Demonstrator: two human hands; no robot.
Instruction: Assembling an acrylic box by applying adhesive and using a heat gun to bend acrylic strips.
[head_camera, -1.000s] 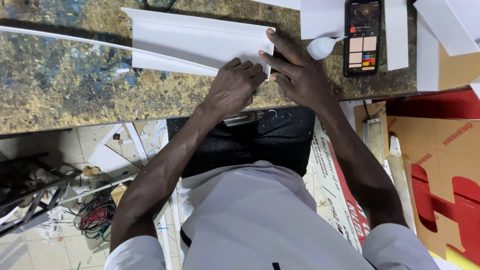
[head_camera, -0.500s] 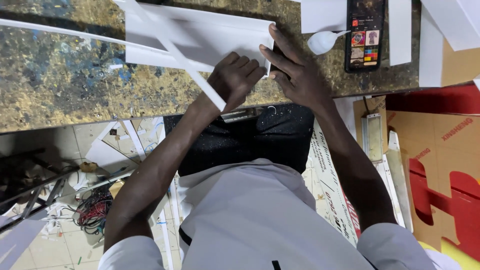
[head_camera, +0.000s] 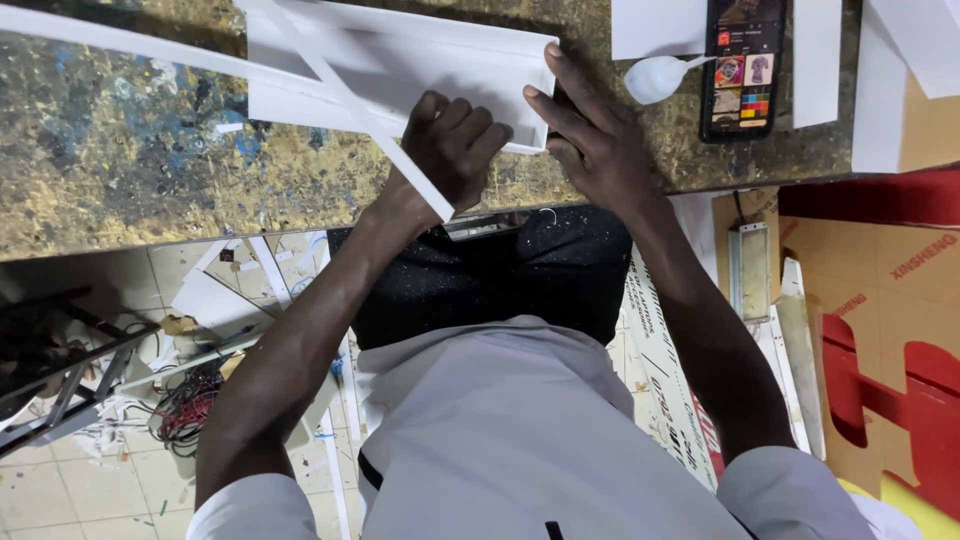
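Observation:
A white folded board lies on a mottled gold-and-blue worktop. My left hand is closed on a thin white strip that runs diagonally across the board, with its near end sticking out below my fist. My right hand grips the board's right edge, thumb on top and fingers curled at the corner. The two hands sit close together at the worktop's near edge.
A phone with a lit screen lies at the back right, next to a small white bulb-shaped object and white sheets. Another long white strip crosses the left. Cardboard stands at the right. Wires and offcuts litter the floor.
The thin strip has come away from the board and now lies diagonally in my left fist, which drew back toward me. My right hand stayed on the board's edge.

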